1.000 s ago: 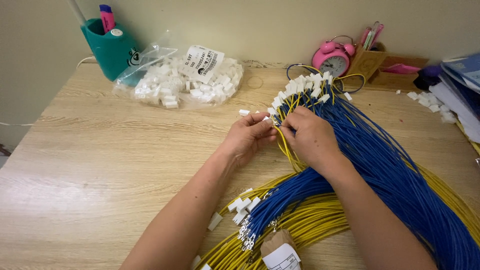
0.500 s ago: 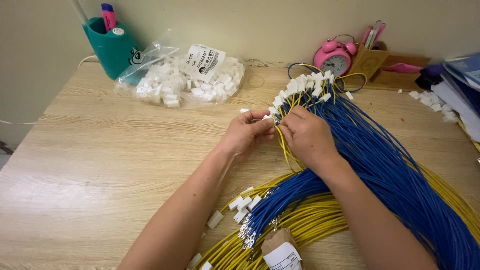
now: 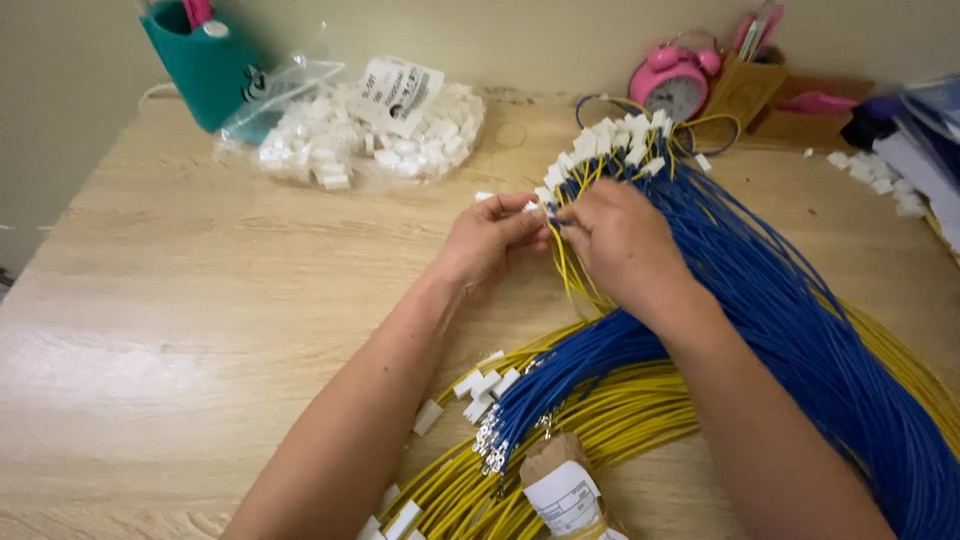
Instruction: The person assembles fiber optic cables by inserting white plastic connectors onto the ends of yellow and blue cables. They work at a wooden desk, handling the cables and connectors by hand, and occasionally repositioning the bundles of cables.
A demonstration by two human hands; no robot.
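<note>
Barely anything is shifting since the earlier frames: both hands are staying at the same spot near the middle of the tabletop [image 3: 150, 300], fingertips meeting just below the fan of white connector housings [image 3: 610, 140]. The left hand [image 3: 490, 240] is pinching a small white connector housing, its grip closed on that piece, while the right hand [image 3: 625, 245] is closing thumb and fingers on a yellow wire [image 3: 565, 265] drawn from the bundle. By my reading, one wire end is being seated into one housing, and that step is not yet finished.

Blue wires [image 3: 800, 330] are sweeping from the hands toward 4 o'clock, with yellow wires [image 3: 620, 410] looping beneath them toward 6 o'clock, where bare metal terminals [image 3: 495, 445] are showing.

At 11 o'clock a clear plastic bag [image 3: 370, 145] of loose white housings is lying flat, carrying a white rectangular label [image 3: 400, 92] with dark print. At 6 o'clock a brown paper tag [image 3: 560, 480] with a white printed sticker is wrapping the bundle. A teal cup [image 3: 205, 60] is standing at 10 o'clock, a pink alarm clock [image 3: 672, 82] at 1 o'clock.
</note>
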